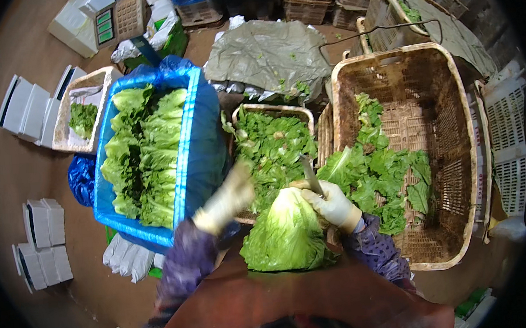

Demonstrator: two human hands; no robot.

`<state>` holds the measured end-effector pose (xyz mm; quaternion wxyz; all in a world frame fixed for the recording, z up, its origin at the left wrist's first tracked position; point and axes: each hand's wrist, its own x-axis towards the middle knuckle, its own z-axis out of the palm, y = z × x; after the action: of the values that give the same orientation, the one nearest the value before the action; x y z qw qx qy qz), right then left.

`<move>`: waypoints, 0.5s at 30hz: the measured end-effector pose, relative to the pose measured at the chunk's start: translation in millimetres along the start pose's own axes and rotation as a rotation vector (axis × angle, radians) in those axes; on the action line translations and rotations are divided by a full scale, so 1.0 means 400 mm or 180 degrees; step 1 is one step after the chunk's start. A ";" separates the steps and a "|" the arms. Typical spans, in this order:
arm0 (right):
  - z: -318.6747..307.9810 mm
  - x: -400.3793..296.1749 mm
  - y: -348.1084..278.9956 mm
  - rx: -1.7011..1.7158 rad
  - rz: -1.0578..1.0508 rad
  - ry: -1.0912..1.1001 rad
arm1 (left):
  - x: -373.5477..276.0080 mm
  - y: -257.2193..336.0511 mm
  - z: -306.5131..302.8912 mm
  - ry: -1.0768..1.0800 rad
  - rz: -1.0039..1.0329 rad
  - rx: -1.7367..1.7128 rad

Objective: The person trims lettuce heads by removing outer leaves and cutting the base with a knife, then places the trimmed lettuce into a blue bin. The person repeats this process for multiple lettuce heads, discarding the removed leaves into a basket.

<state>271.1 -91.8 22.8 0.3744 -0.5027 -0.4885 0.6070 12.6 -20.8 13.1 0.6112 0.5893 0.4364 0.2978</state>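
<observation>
A head of green leaf lettuce (291,235) rests cut end up on the reddish-brown apron (272,300) over my lap. My gloved right hand (334,207) is at the upper right of the head, fingers around a knife (310,174) whose blade points up and away. Whether those fingers also press the lettuce is hard to judge. My gloved left hand (228,196) is motion-blurred between the blue-lined crate and a smaller crate of loose leaves (273,140); its fingers cannot be made out. Lettuce heads (161,148) stand in rows inside the blue-lined crate (182,151).
A deep, dirty plastic crate (461,150) on my right holds loose leaves (379,188). Beyond the crates lies a grey sheet (264,56). A scale display (118,21) rises at upper left, near a foam box (61,125) with some lettuce. White foam boxes (43,223) stand on the floor.
</observation>
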 end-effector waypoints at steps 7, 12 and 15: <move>-0.170 0.069 -0.168 -0.1811 -0.0891 -0.0340 | -0.006 0.068 0.001 -0.1940 -0.0489 -0.1003; -0.136 0.107 -0.225 -0.1626 -0.1229 -0.0436 | -0.023 0.127 -0.051 -0.1611 -0.0510 -0.1194; -0.022 0.117 -0.165 -0.1756 -0.1435 -0.0298 | -0.008 0.072 -0.055 -0.1989 -0.0614 -0.1301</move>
<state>267.3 -29.4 75.2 0.3263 -0.4362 -0.7492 0.3768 -3.9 -10.0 43.7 0.8448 0.4739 0.2141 0.1259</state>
